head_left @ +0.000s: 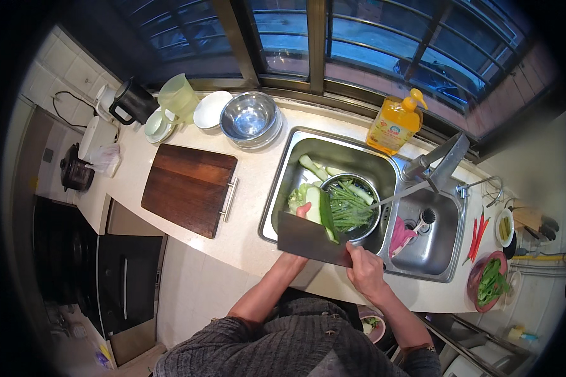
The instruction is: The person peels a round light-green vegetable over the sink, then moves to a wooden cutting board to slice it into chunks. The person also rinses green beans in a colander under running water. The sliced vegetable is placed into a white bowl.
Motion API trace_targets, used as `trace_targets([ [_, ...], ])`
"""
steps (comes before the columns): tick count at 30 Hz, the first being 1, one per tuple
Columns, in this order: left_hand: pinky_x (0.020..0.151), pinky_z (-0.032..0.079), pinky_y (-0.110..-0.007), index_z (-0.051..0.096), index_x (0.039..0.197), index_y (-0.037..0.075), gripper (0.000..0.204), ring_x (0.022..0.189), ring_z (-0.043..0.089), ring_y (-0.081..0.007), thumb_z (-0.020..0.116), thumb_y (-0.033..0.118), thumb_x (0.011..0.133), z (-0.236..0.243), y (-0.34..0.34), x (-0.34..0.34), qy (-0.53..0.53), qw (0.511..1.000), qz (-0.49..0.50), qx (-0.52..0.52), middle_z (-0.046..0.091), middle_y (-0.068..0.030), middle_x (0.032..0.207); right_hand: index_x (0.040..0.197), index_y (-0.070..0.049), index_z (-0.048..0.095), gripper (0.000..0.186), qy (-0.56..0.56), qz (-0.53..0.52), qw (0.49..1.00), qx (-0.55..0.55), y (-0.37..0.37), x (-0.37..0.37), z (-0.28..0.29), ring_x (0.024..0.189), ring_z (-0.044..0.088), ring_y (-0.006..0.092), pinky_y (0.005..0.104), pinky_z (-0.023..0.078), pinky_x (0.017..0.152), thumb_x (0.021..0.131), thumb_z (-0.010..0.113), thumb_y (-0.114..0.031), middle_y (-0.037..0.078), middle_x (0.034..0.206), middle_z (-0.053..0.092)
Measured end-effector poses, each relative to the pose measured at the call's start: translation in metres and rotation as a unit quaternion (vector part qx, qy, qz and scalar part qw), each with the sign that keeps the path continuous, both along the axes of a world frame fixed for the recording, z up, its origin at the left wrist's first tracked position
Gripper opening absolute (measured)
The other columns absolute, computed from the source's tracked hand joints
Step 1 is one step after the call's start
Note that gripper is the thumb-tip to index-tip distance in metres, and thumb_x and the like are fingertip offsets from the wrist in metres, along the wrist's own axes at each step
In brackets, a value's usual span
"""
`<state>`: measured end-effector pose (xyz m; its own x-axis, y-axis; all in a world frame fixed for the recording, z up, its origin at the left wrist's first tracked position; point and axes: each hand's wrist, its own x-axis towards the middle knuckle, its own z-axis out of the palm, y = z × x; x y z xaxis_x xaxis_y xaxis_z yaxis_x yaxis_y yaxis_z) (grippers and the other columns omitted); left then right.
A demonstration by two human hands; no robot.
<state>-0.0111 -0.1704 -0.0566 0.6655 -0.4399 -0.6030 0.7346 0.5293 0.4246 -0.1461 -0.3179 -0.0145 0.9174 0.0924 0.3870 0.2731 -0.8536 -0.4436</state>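
Note:
My right hand (365, 270) grips the handle end of a cleaver (308, 242), its broad dark blade pointing left over the sink's front edge. Behind the blade, my left hand (304, 210) is mostly hidden; only the thumb shows, pressed on a long gourd (321, 213) with green skin and pale peeled flesh. The blade lies against or just in front of the gourd's near end; which one I cannot tell. Beneath them, a metal bowl (378, 220) of green beans (351, 207) stands in the left sink basin (371, 164). Pale gourd pieces (312, 166) lie beside the bowl.
Water runs from the faucet (437, 169) into the bowl. The right basin (437, 251) holds a brush (426, 217) and pink cloth (401, 235). A wooden cutting board (188, 188) and metal bowls (250, 119) are left. Red chilies (478, 239) and a leafy-greens bowl (490, 283) are right.

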Motion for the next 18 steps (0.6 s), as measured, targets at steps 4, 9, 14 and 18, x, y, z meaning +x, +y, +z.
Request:
trace_targets([
  [4,0.066,0.055,-0.033,0.062,0.114,0.006,0.055,0.075,0.065,-0.021,0.047,0.055,0.096,0.022,-0.002,0.009,0.034,0.997,-0.061,-0.024,0.065,-0.0092,0.087,0.118,0.006,0.059,0.051,-0.013,0.038,0.998,-0.05,-0.002,0.004,-0.001,0.06,0.059,0.026,0.0343,0.048,0.053,0.068,0.067,0.0,0.008,0.073,0.053],
  [9,0.07,0.053,-0.03,0.064,0.114,0.007,0.052,0.078,0.064,-0.0181,0.048,0.053,0.096,0.003,0.001,0.005,-0.024,0.999,-0.027,0.033,0.065,-0.0072,0.091,0.114,0.007,0.06,0.044,-0.026,0.013,0.999,-0.03,-0.005,0.011,-0.006,0.06,0.06,0.0261,0.0355,0.048,0.052,0.071,0.066,0.002,0.009,0.072,0.055],
  [14,0.075,0.054,-0.029,0.064,0.116,0.008,0.045,0.083,0.065,-0.0161,0.056,0.047,0.096,-0.018,0.004,0.0,-0.064,0.991,-0.003,0.115,0.066,-0.0059,0.095,0.113,0.007,0.059,0.043,-0.026,0.006,1.0,-0.012,-0.006,0.011,-0.011,0.059,0.061,0.0277,0.0378,0.049,0.052,0.071,0.067,0.002,0.011,0.074,0.057],
  [18,0.078,0.055,-0.031,0.063,0.117,0.009,0.038,0.085,0.066,-0.0166,0.061,0.041,0.096,-0.012,0.001,-0.004,-0.005,0.999,0.047,-0.019,0.066,-0.0055,0.096,0.11,0.006,0.059,0.039,-0.013,-0.013,1.0,-0.005,-0.007,0.015,-0.018,0.06,0.062,0.0282,0.0382,0.05,0.053,0.072,0.067,0.004,0.012,0.073,0.058],
])
